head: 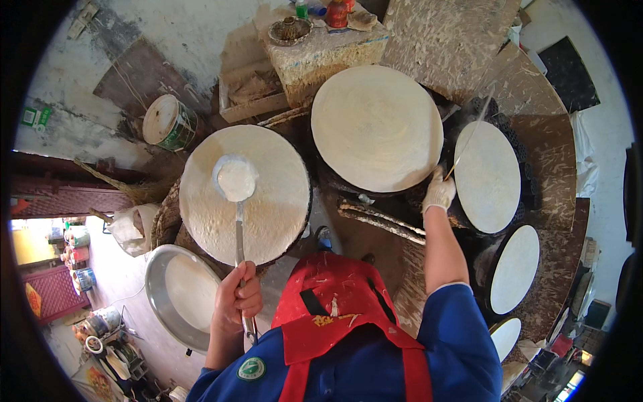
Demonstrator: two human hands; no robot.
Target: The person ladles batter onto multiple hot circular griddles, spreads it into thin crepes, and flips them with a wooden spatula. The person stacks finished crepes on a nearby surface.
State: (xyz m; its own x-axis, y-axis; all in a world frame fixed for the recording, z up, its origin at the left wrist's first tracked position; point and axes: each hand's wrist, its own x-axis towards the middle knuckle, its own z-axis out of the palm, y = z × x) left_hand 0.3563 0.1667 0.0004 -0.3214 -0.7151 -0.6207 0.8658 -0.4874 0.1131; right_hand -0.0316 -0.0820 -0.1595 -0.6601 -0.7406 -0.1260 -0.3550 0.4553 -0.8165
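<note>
My left hand [242, 291] grips the long metal handle of a ladle [239, 231]. Pale batter [236, 181] fills the ladle's bowl, which is over a round griddle [241, 135] coated with a bumpy, cream-coloured layer. At the lower edge of a second round griddle, covered by a smooth pale sheet [377, 125], is my gloved right hand [440, 192]. A thin stick [469, 138] slants up from its fingers, across a third pale round [487, 176]. The right fingertips are small, and whether they touch the pale sheet cannot be told.
A grey basin [155, 296] of pale liquid stands at left, near my left forearm. Two more pale rounds [515, 269] curve down the right side. Crusted sticks [382, 221] lie between the griddles and me. Behind are a splattered block [326, 55] and a bucket [170, 123].
</note>
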